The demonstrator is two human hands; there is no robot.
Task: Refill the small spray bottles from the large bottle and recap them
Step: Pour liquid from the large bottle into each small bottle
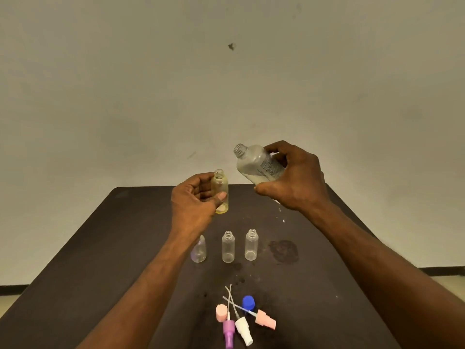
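Four small bottles [228, 246], one large bottle [256, 164], three spray heads [242, 326], two caps [221, 312].

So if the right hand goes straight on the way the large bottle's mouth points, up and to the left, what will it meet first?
Probably nothing: the right hand tilts the large bottle toward bare wall, above the small yellow bottle in the left hand. Depth is unclear.

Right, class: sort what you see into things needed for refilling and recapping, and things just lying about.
Needed:
large bottle in right hand
yellowish small bottle in left hand
three standing small bottles
spray caps
blue cap

Lying about:
wet stain
wall mark
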